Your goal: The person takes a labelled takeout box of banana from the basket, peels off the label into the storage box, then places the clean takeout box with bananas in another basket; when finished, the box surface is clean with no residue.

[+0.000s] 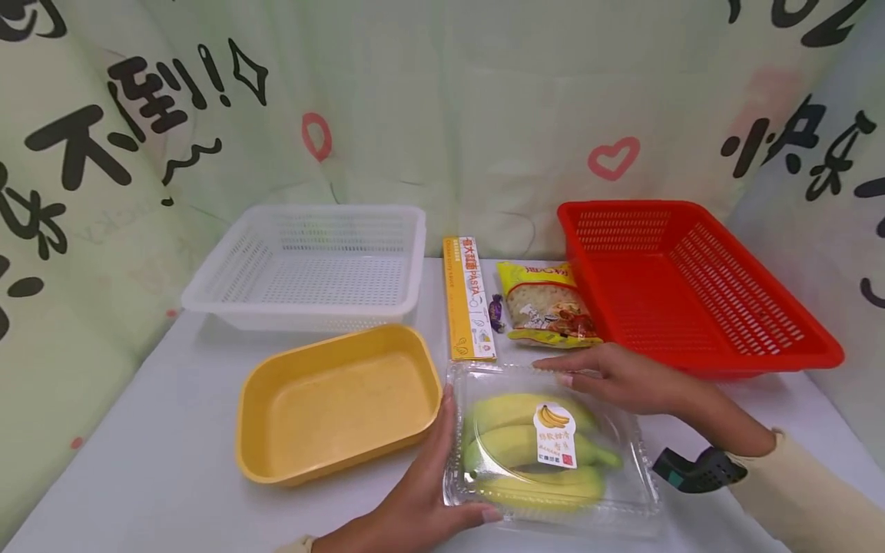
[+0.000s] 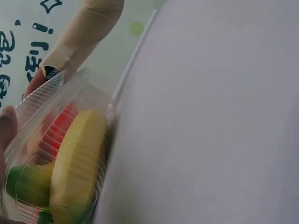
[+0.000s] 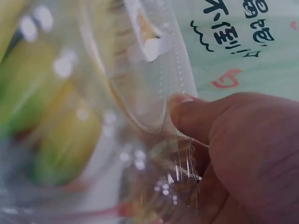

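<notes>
A clear plastic clamshell box [image 1: 625, 499] with a white label holds several yellow-green bananas [image 1: 512, 448]. My left hand [image 1: 415, 495] grips it at the left side, with the thumb on the near edge. At the box's far edge is my right hand [image 1: 625, 380]; in the right wrist view the thumb [image 3: 194, 114] and fingers pinch the rim. Part of the left hand [image 2: 7, 128] shows at the side of the left wrist view. Some fingers are hidden behind the box.
Left of the box sits a yellow tub [image 1: 339, 411], with a white basket [image 1: 304, 299] behind. Farther back are a pasta box [image 1: 469, 299], a purple-wrapped candy [image 1: 496, 313] and a yellow food packet [image 1: 549, 303]. A red basket [image 1: 698, 292] stands at back right, before a printed curtain [image 1: 470, 115].
</notes>
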`<state>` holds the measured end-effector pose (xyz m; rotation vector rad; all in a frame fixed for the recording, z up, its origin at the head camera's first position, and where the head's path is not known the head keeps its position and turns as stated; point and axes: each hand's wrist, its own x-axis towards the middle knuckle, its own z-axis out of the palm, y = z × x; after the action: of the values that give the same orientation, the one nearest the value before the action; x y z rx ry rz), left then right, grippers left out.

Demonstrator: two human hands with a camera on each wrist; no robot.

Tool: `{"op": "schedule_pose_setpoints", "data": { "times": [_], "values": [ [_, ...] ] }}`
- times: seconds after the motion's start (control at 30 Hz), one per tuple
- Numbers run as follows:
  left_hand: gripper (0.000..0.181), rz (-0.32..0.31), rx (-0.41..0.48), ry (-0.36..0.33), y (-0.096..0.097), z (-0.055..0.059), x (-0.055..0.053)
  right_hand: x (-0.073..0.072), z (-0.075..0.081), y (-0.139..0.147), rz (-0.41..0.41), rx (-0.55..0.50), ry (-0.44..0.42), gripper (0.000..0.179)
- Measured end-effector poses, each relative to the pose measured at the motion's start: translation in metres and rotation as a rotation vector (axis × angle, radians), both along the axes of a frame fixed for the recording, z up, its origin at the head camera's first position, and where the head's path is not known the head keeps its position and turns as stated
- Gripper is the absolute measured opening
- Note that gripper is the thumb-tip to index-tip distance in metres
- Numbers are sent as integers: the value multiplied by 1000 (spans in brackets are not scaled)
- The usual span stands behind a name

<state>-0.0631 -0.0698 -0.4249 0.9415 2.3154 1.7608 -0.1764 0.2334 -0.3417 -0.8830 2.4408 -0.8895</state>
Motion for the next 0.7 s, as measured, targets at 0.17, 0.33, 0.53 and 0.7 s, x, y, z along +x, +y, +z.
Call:
{"op": "schedule_pose_setpoints", "data": {
  "times": [0.17,0.33,0.53,0.7],
  "values": [
    [116,40,6,-74,1,-6,1,-1,-2,1,-10,20,-18,44],
    [114,56,56,-52,5,-9,-1,5,11,6,-50,9,27,50],
    [112,89,40,-55,9,-11,-4,14,30,9,-77,-82,12,43],
    [113,102,30,-71,9,-10,-5,21,31,4,-41,-143,-71,36]
  ]
}}
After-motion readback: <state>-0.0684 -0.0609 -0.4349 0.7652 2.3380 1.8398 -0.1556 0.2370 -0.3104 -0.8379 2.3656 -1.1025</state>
